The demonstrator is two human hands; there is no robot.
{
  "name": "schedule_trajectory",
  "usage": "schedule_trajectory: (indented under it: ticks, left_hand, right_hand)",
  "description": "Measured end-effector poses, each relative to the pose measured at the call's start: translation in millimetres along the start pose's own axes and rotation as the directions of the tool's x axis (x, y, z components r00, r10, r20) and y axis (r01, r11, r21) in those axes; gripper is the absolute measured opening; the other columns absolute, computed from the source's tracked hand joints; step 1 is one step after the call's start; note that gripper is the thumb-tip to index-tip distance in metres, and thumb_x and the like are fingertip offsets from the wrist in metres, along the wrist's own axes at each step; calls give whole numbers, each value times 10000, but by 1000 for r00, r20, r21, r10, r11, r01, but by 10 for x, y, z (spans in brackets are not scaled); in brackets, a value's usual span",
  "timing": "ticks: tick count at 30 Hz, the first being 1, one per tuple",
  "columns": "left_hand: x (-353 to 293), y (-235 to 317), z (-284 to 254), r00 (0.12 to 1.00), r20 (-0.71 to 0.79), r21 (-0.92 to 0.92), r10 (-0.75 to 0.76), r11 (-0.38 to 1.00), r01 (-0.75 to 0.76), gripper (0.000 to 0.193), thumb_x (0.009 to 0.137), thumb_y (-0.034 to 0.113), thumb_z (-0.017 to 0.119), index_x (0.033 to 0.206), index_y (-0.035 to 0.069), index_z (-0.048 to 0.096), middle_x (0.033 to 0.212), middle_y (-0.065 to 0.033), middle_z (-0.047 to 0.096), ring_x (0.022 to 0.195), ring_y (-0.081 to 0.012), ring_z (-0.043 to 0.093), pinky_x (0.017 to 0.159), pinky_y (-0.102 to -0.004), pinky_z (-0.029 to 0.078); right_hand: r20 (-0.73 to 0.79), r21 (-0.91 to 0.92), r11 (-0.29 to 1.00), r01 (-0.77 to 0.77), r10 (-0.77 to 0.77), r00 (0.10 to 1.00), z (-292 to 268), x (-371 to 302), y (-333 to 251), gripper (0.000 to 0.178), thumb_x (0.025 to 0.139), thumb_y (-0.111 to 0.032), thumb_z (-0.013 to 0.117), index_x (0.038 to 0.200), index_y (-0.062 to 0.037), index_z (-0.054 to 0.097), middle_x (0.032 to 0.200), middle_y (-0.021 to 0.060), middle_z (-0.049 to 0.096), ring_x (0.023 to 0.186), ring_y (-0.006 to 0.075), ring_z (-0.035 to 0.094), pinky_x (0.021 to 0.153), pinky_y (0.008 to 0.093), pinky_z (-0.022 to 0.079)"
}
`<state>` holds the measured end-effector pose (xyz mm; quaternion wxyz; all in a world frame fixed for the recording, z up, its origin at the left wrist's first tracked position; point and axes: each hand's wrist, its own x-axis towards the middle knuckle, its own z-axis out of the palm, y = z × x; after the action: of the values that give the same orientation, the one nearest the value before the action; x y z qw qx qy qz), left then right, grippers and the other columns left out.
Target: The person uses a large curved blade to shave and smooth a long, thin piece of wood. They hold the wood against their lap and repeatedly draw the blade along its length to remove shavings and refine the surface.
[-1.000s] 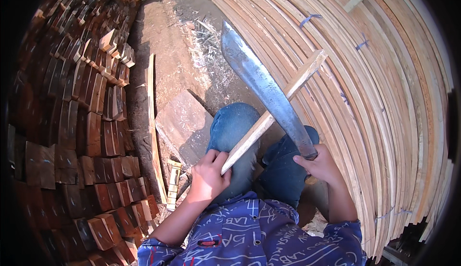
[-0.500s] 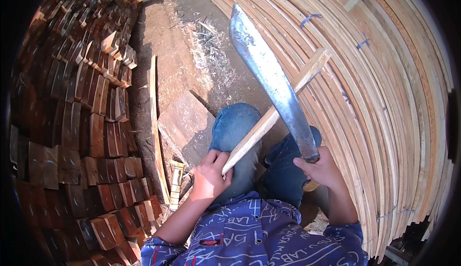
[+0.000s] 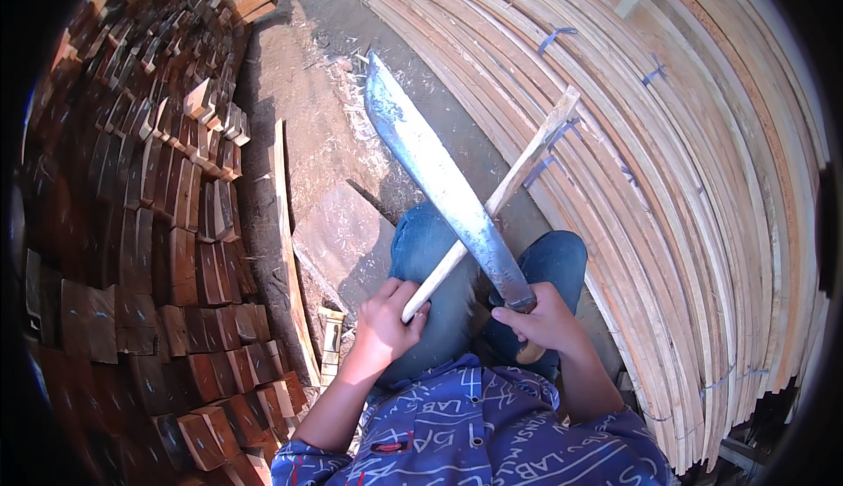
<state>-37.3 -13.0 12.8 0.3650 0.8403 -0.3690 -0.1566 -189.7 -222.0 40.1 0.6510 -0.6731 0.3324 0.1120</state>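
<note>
My left hand [image 3: 388,315] is closed round the near end of a pale wooden stick [image 3: 524,163], which slants away to the upper right above my knees. My right hand [image 3: 543,319] grips the handle of a machete [image 3: 439,183]. Its broad, shiny blade crosses over the middle of the stick and points to the upper left. Part of the wooden handle shows below my right fist. Whether the blade touches the stick, I cannot tell.
Cut timber blocks [image 3: 198,266] are stacked high on the left. Long bundled wooden strips [image 3: 650,223] lie along the right. A flat board [image 3: 342,236] rests on the ground before my knees, beside a long thin slat [image 3: 285,223]. Wood shavings [image 3: 351,104] litter the dirt farther off.
My right hand and the machete have moved left and nearer to me, so the blade crosses the stick lower down. The left hand keeps its grip, and the stick is turned slightly.
</note>
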Motion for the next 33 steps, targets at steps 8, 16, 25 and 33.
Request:
schedule_trajectory:
  ticks: [8, 16, 25, 33]
  left_hand:
    - [82, -297, -50, 990, 85, -172, 111, 980, -95, 223, 755, 89, 752, 939, 38, 637, 808, -178, 574, 748, -422, 596, 650, -464, 481]
    - [13, -281, -8, 988, 62, -164, 145, 977, -133, 231, 768, 82, 746, 970, 36, 644, 833, -184, 574, 763, -431, 596, 653, -469, 481]
    - [-88, -399, -117, 991, 8, -201, 131, 971, -126, 225, 785, 104, 744, 953, 17, 624, 847, -188, 562, 797, -439, 603, 669, -477, 483]
    - [-88, -439, -163, 995, 73, -227, 71, 973, -53, 244, 794, 137, 746, 959, 10, 619, 857, -187, 558, 821, -437, 594, 685, -479, 482]
  right_hand:
    - [-91, 237, 967, 94, -74, 993, 224, -6, 98, 258, 904, -156, 735, 762, -23, 566, 576, 15, 560, 470, 83, 538, 432, 256, 419]
    - [-306, 13, 989, 149, -137, 942, -91, 130, -265, 253, 899, -150, 731, 740, -32, 574, 561, 0, 550, 459, 80, 529, 430, 254, 411]
    - [-304, -67, 994, 91, -108, 947, 30, 60, -525, 244, 881, -133, 744, 728, -22, 591, 532, 7, 540, 435, 87, 523, 421, 260, 419]
    - [-293, -167, 986, 12, -62, 954, -49, 74, -701, 225, 872, -138, 754, 760, -20, 599, 528, 7, 535, 430, 93, 521, 411, 258, 418]
